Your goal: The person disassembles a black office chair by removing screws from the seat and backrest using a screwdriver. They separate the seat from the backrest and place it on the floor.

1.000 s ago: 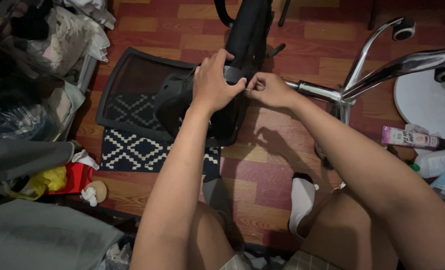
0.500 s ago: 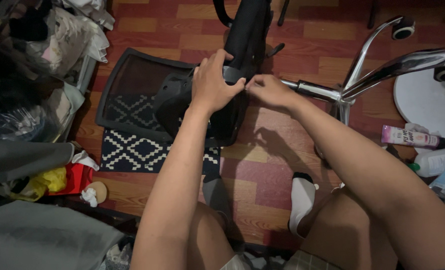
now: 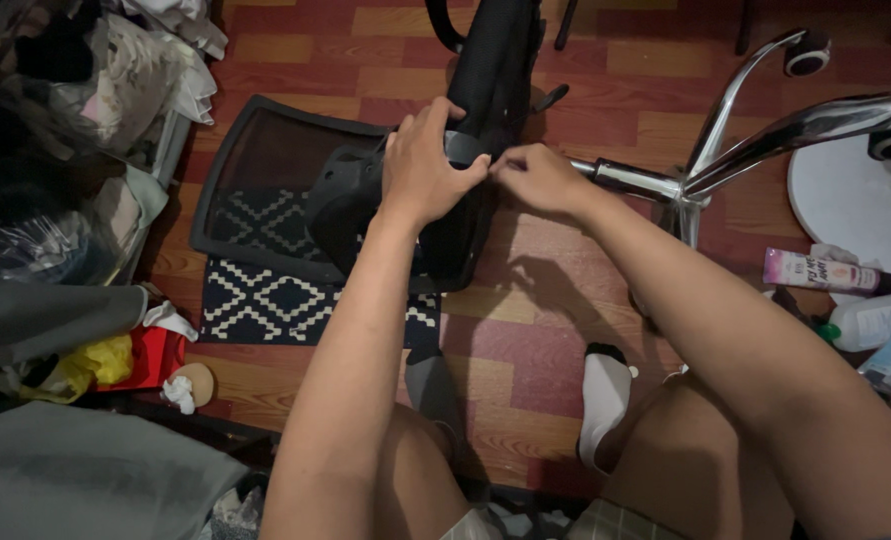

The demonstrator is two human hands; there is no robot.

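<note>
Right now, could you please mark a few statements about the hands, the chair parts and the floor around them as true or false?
1. The left hand grips the black office chair seat, which is turned on its edge. True.
2. The right hand rests on the chrome chair base. False: it is pinched at the seat's edge, close beside the left hand; whether it holds a small part cannot be told.
3. The mesh chair backrest lies flat, partly over a black-and-white patterned rug. True.
4. A pink tube lies on the patterned rug. False: it lies at the right, near clear plastic bottles.
5. The person's foot wears a white sock. True.
</note>
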